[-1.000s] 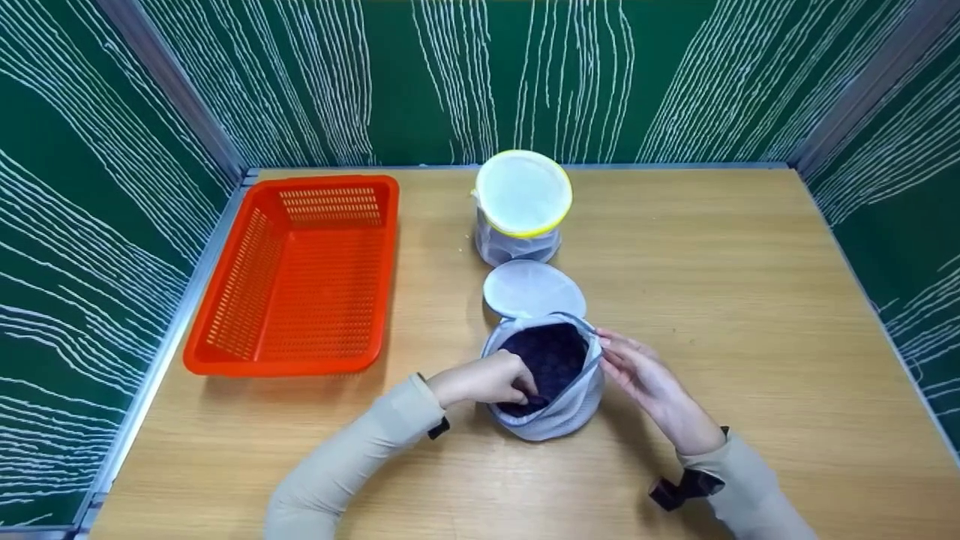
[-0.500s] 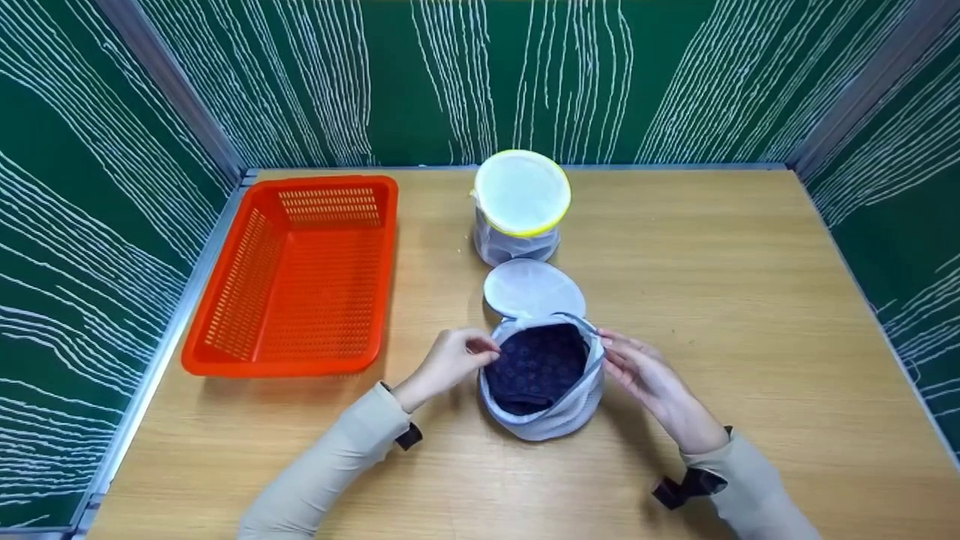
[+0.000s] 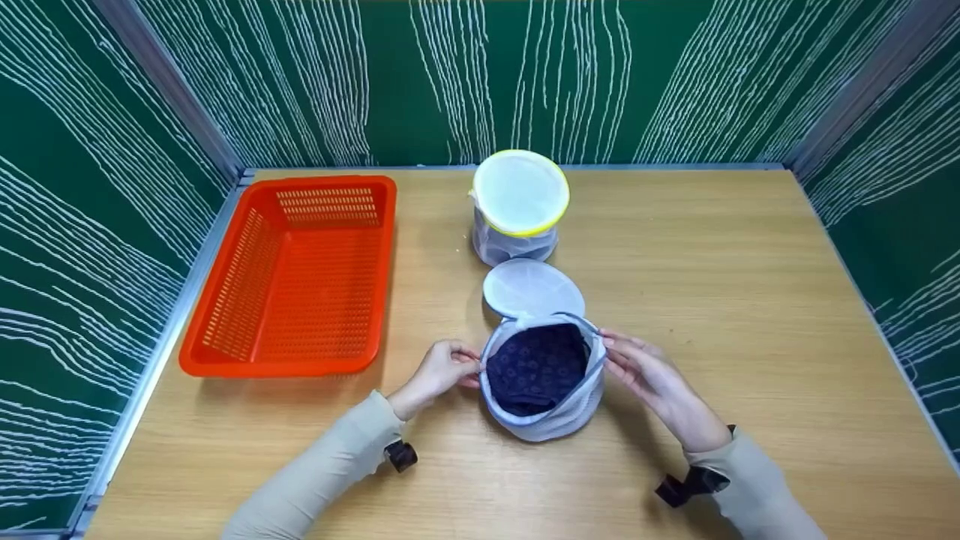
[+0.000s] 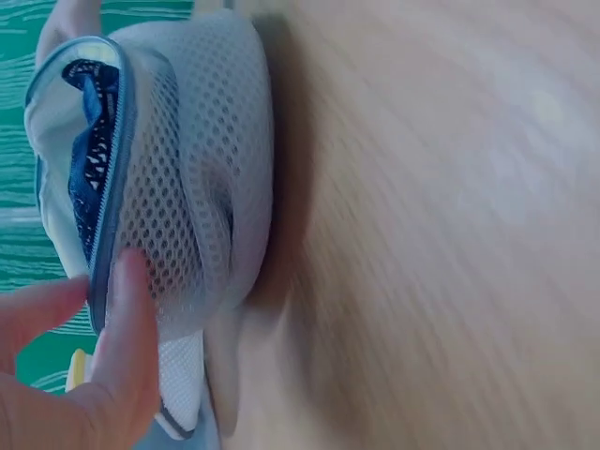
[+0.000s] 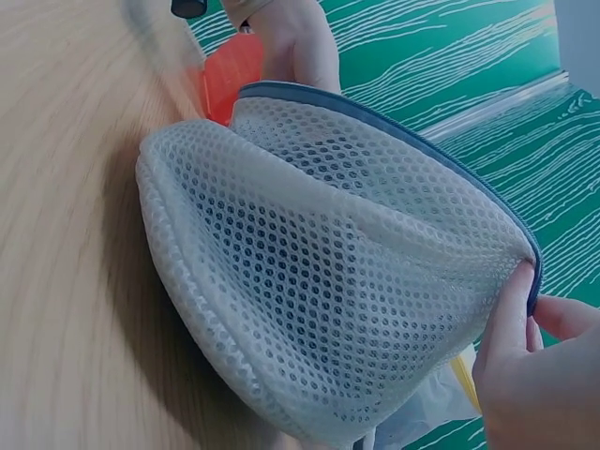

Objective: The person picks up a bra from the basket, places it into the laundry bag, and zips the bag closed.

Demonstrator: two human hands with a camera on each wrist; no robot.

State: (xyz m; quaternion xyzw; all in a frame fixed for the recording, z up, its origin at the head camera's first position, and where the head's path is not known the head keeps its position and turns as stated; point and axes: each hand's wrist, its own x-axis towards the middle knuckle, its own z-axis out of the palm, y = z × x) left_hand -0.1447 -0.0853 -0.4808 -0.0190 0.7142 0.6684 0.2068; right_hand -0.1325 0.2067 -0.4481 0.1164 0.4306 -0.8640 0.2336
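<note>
A white mesh laundry bag (image 3: pixel 577 412) with a grey zipper rim stands on the table, its round lid (image 3: pixel 534 289) folded back. Dark navy patterned fabric (image 3: pixel 536 367) fills its opening. On the left side, my left hand (image 3: pixel 442 373) pinches the rim between thumb and fingers; the left wrist view shows the zipper edge (image 4: pixel 114 202) running in between them. Opposite, my right hand (image 3: pixel 651 379) pinches the rim, and the right wrist view has the mesh wall (image 5: pixel 309 253) creased toward those fingers (image 5: pixel 511 314).
Behind the bag stands a second mesh bag with a yellow-rimmed lid (image 3: pixel 521 193), lid closed. An orange plastic basket (image 3: pixel 375 300) lies at the left of the wooden table (image 3: pixel 720 262). Green panels with white lines enclose the back and sides.
My left hand has come out of the bag, moved left and taken hold of the rim. The fabric inside now lies flatter. My right hand keeps its place on the rim.
</note>
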